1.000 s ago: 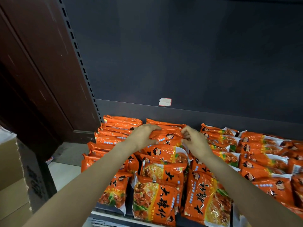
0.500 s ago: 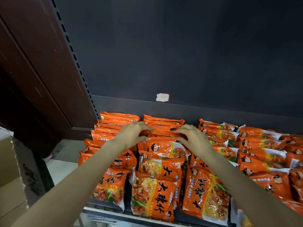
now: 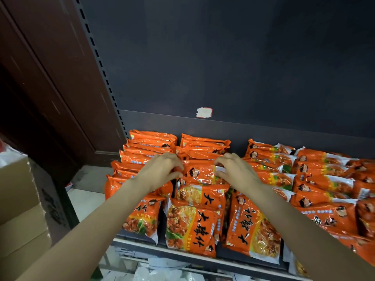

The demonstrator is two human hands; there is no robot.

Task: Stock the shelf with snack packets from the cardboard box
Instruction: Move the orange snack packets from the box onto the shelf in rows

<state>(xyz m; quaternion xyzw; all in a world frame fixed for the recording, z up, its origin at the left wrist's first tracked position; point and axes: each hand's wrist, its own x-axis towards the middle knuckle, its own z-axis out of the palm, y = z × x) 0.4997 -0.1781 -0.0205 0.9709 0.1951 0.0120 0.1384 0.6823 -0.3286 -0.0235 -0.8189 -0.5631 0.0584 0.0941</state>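
Note:
Orange snack packets fill the dark shelf (image 3: 140,239) in several overlapping rows. In the second row from the left, one snack packet (image 3: 199,172) lies on top of the stack, between my hands. My left hand (image 3: 160,172) pinches its left edge with curled fingers and thumb. At its right edge, my right hand (image 3: 237,172) pinches the white corner. Both forearms reach in from the bottom of the view. The cardboard box (image 3: 18,201) stands at the far left, its inside hidden.
The shelf's dark back panel (image 3: 223,67) rises behind the packets and carries a small white sticker (image 3: 204,112). A slotted upright (image 3: 101,72) and a brown wooden panel (image 3: 50,67) stand at the left. White plastic wrapping (image 3: 162,273) lies below the shelf's front edge.
Both hands have drawn slightly toward me along the second row and moved a little apart, still on the packet. The view has tilted a bit.

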